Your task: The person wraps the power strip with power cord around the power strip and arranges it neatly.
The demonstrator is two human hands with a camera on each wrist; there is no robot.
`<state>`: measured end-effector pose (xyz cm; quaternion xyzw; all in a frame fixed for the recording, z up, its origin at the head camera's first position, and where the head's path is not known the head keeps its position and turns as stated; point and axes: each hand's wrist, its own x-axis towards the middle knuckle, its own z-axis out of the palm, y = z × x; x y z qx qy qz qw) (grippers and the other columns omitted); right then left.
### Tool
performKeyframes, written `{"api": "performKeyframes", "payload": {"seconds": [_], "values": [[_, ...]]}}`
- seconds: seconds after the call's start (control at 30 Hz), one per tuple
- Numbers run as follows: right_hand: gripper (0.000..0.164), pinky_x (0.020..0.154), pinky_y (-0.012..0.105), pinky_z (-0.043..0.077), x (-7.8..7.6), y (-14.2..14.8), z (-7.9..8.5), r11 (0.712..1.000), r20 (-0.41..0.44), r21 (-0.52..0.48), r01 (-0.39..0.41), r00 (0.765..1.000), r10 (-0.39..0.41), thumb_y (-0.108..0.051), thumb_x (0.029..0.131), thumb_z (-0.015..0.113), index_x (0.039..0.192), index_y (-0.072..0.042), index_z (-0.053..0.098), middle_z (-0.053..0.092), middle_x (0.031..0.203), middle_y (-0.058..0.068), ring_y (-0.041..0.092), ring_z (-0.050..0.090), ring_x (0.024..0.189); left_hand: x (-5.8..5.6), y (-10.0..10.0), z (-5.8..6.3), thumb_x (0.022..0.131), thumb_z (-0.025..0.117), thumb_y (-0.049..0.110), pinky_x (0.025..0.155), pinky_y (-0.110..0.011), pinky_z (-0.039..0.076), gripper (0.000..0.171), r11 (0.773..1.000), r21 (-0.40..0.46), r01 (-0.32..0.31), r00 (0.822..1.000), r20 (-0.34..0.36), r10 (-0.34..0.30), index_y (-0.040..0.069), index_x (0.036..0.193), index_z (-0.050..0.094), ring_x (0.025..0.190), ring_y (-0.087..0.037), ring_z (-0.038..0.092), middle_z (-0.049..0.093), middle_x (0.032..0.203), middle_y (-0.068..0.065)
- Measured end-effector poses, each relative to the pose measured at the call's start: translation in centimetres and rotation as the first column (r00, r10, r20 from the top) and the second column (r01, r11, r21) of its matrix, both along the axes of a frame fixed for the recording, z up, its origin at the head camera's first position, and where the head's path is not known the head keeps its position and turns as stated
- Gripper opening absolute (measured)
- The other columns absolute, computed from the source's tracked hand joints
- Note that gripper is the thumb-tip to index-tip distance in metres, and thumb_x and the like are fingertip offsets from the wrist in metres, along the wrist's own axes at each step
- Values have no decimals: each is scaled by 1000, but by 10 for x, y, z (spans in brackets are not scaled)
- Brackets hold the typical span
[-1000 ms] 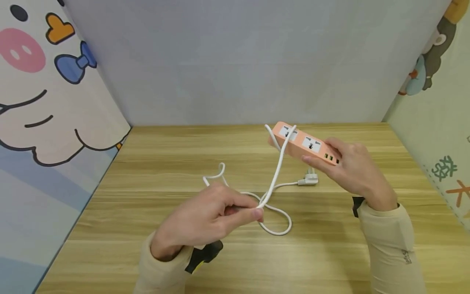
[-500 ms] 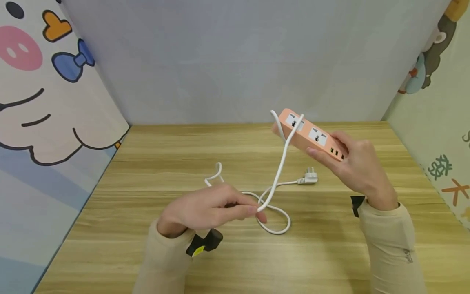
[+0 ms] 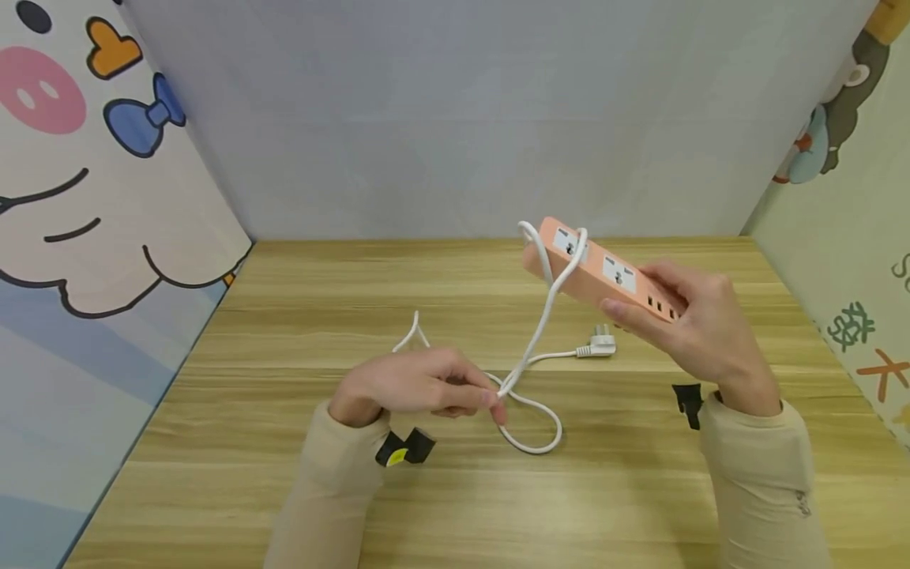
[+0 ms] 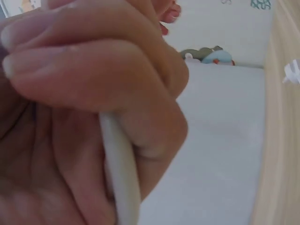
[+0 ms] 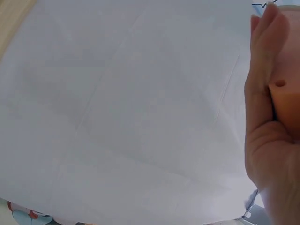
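Note:
My right hand [image 3: 711, 336] grips the near right end of an orange power strip [image 3: 596, 284], holding it tilted above the table with sockets and USB ports facing up. A white cord [image 3: 543, 320] loops over the strip's far left end and runs down to my left hand [image 3: 434, 387], which pinches it between thumb and fingers. In the left wrist view the cord [image 4: 121, 173] passes under curled fingers [image 4: 93, 79]. Beyond the pinch, the cord lies in loose loops on the table, ending in a white plug [image 3: 603, 343]. In the right wrist view the strip [image 5: 288, 108] sits against my palm.
The wooden table [image 3: 569, 506] meets a grey-white back wall [image 3: 455, 118]. A cartoon-printed panel [image 3: 121, 237] stands at the left, and a pale green printed panel [image 3: 846, 261] at the right.
The strip and right hand rose, then settled slightly lower and a little to the right. My left hand shifted right and upward with the cord, drawing its loop closer around the strip's end.

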<state>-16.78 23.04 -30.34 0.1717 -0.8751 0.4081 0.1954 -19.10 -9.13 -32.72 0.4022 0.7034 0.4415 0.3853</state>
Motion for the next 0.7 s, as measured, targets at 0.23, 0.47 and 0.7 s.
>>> {"api": "performKeyframes", "payload": {"seconds": [0.23,0.47,0.7], "values": [[27,57,24,43,4,-4,3,993,55,-20,-120,991,121,-7,80,83,106,-13,75,68,83,-4,12,56,66,-10,2,-9,106,51,16,53,-21,35,28,997,-23,-78,995,-61,77,0,106,74,54,-11,40,46,62,2],[32,61,23,46,7,-13,2,978,104,-24,-206,973,208,-7,78,85,108,-13,76,71,87,-4,12,60,70,-18,2,-18,106,54,19,54,-21,34,27,978,-49,-205,973,-120,198,6,97,76,55,-10,43,49,62,3],[34,65,24,48,11,-17,3,961,175,-47,-273,945,277,-5,80,84,110,-16,74,73,92,-1,15,60,72,-19,2,-19,101,63,31,52,-22,33,30,936,-63,-346,931,-142,335,11,83,76,52,-11,41,46,56,3]]}}
